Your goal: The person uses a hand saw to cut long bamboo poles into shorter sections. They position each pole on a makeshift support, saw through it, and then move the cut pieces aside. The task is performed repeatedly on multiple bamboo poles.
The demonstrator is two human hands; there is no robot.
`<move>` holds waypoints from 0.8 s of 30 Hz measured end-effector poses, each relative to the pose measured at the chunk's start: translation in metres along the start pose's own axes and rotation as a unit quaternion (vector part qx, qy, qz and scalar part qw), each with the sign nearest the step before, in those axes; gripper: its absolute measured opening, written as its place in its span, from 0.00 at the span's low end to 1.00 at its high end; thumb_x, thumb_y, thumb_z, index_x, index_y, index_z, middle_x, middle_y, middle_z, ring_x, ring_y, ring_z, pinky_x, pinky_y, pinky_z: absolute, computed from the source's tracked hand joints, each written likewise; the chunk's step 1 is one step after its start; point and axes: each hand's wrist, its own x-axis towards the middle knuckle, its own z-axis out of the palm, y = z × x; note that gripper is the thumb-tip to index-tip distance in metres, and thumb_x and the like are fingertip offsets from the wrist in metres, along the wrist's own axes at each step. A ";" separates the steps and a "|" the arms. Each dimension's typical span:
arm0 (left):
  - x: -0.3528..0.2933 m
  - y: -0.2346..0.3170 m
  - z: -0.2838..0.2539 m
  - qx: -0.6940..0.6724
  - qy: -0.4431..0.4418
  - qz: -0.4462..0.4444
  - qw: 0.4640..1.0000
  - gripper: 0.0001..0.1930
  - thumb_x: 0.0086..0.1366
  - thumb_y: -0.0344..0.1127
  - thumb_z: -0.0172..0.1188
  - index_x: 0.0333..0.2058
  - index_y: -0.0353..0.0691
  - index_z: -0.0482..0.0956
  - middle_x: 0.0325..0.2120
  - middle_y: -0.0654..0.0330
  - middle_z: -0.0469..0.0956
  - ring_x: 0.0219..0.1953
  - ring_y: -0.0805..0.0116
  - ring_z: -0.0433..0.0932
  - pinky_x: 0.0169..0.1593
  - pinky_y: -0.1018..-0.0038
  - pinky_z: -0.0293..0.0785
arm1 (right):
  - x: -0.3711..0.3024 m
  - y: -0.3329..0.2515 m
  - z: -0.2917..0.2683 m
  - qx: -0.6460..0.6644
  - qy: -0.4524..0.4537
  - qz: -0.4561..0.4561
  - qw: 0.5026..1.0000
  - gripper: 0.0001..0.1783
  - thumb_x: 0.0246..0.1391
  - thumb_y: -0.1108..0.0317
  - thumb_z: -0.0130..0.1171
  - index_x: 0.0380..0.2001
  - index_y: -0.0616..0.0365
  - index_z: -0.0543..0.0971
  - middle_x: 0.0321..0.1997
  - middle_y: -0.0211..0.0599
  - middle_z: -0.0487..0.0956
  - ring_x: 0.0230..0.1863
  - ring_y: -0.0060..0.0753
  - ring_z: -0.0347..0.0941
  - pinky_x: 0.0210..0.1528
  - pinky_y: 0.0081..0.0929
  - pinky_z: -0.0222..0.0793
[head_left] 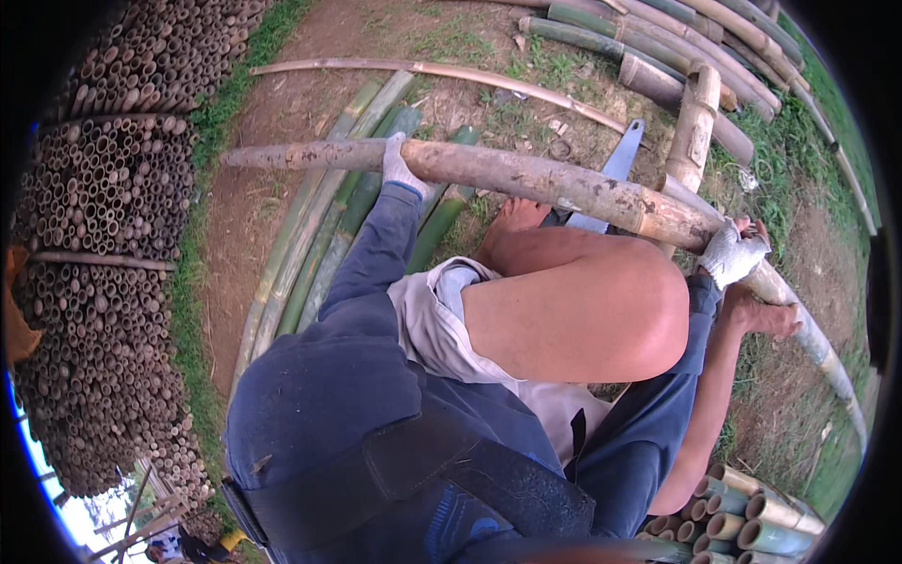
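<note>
Outdoors, daylight. Grass strip [214, 122] along right edge of the tall pole stack [103, 188], dirt ground [225, 263] right of that; washed-out patch [89, 517] below stack, probably sky.

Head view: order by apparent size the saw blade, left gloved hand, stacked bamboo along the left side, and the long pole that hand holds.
1. Stacked bamboo
2. Long pole
3. Saw blade, partly hidden behind the pole
4. Left gloved hand

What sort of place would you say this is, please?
Probably an outdoor bamboo yard: stacked cut bamboo rises at the left, green bamboo poles lie on the earth, and what looks like a saw blade shows behind the long held pole.
</note>
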 end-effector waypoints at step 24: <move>-0.244 0.052 -0.327 -0.156 0.333 0.035 0.929 0.33 0.73 0.64 0.60 0.63 0.43 0.78 0.61 0.50 0.82 0.61 0.48 0.82 0.63 0.50 0.82 | -0.231 -0.255 0.234 0.207 -0.430 -0.303 0.825 0.19 0.72 0.54 0.66 0.58 0.51 0.82 0.49 0.57 0.77 0.50 0.66 0.79 0.51 0.57 0.80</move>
